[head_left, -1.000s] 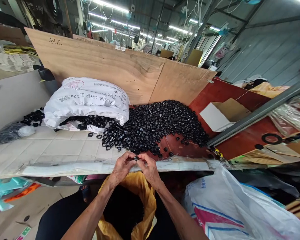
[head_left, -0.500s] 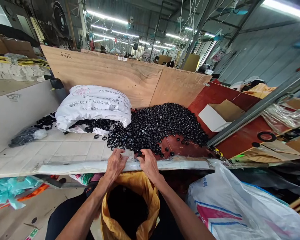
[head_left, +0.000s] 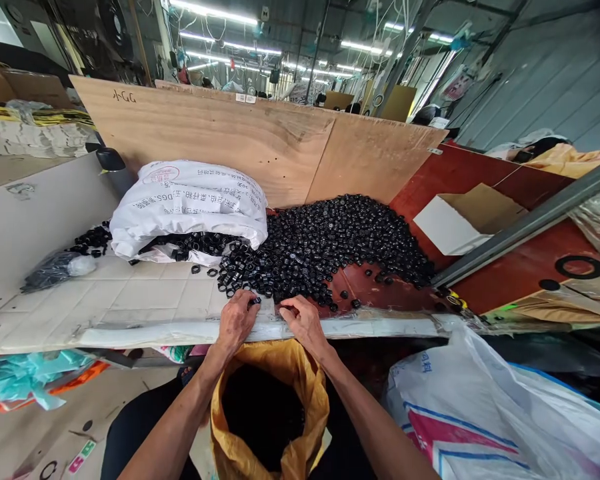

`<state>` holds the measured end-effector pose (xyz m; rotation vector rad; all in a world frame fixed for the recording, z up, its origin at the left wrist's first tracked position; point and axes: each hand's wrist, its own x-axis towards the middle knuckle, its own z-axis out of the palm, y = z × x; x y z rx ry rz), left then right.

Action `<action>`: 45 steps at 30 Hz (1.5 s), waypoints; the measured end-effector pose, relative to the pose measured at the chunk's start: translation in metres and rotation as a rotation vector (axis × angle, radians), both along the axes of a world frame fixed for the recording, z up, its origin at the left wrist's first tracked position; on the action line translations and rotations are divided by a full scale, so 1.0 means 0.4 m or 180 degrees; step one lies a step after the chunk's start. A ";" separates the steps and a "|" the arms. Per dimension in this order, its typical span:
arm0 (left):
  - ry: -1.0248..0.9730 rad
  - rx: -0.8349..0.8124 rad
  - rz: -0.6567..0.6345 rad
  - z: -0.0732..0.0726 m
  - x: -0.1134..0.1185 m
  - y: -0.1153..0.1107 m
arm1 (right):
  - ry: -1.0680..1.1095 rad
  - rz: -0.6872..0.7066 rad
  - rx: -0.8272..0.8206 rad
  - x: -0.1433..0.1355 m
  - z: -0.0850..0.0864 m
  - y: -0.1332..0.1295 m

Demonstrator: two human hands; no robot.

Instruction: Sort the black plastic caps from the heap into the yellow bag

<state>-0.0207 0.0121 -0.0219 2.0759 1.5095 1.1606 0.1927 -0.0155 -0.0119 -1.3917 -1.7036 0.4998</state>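
Note:
At the table's front edge my left hand (head_left: 236, 321) is closed, with a small black ring (head_left: 255, 301) between thumb and fingers. My right hand (head_left: 304, 323) sits a little to its right, fingers bent and fingertips close together; whatever they may hold is too small to make out. Just beyond both hands spreads a large heap of small black rings (head_left: 340, 233). Below them, between my legs, a yellow woven sack (head_left: 313, 373) stands with its mouth open and a dark inside.
A white printed sack (head_left: 195, 193) lies on the table at the left, spilling black rings. Wooden boards (head_left: 205, 133) wall the back. A metal post (head_left: 520, 227) slants at right beside a white carton (head_left: 443, 223). Big plastic bags (head_left: 460, 393) stand at lower right.
The view has shifted slightly. A black ring now shows in my left hand's fingers. My right hand's fingers have drawn back from the near edge of the heap.

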 end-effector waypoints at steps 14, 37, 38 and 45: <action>-0.0043 -0.0067 0.0285 0.020 0.007 0.005 | 0.0634 -0.0145 -0.0138 0.007 0.013 -0.011; -0.1947 -0.1436 -0.1147 0.066 -0.011 -0.016 | 0.1542 0.0469 -0.0419 -0.060 0.013 0.000; -0.2033 -0.1486 -0.1195 0.067 -0.010 -0.017 | 0.1559 0.0471 -0.0388 -0.069 0.009 0.002; -0.1751 -0.1274 -0.1222 0.068 -0.011 -0.023 | 0.1357 0.0316 -0.0227 -0.081 -0.007 0.004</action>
